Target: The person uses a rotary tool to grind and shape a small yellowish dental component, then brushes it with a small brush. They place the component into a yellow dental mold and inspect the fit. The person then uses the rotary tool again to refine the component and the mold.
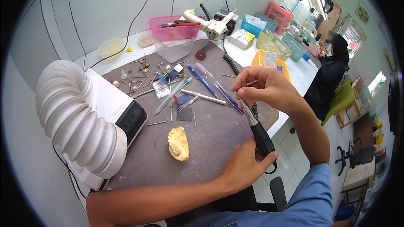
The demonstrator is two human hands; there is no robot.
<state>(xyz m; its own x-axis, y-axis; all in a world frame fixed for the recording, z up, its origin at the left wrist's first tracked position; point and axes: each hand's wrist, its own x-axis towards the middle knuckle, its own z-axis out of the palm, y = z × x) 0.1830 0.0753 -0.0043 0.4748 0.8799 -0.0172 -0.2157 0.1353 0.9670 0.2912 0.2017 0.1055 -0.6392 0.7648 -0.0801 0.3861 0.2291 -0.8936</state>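
My left hand (245, 162) is closed around the black body of a rotary handpiece (263, 139), which slants up and away with its silver nose at the far end. At that nose, the fingers of my right hand (269, 87) are pinched on a thin metal bur, mostly hidden by the fingertips. Left of my hands, a yellow plaster dental model (178, 143) lies on the brown mat (202, 143), with a pinkish tooth piece near its lower edge. Behind it are scattered burs (171, 112), a blue pen (203, 81) and a purple brush-like tool (225, 94).
A white ribbed suction hose (80, 122) bends over a white unit on the left. Pink and clear bins (172, 44), a dispensing gun (210, 25) and several baskets (273, 47) stand behind. A coiled cord (231, 64) runs along the mat. Another person (336, 65) sits far right.
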